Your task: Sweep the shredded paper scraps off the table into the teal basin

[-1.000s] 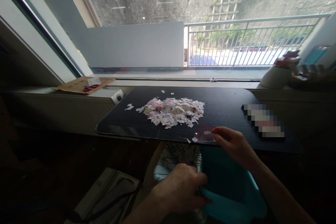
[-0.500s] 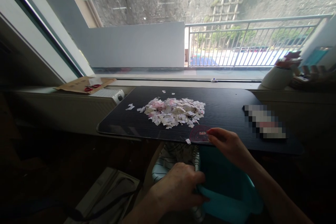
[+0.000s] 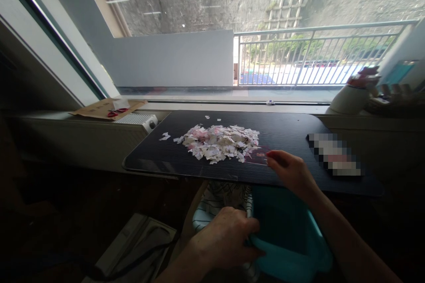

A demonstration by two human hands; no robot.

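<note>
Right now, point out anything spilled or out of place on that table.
Some paper scraps lie apart from the main pile on the black table: a small cluster left of it and two toward the far edge. They look stray because the rest is heaped together.

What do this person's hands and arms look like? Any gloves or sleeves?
The left hand and right hand are ungloved. The left forearm and right forearm look bare, with no sleeve, watch or bracelet showing. It is too dim to rule out rings.
</note>
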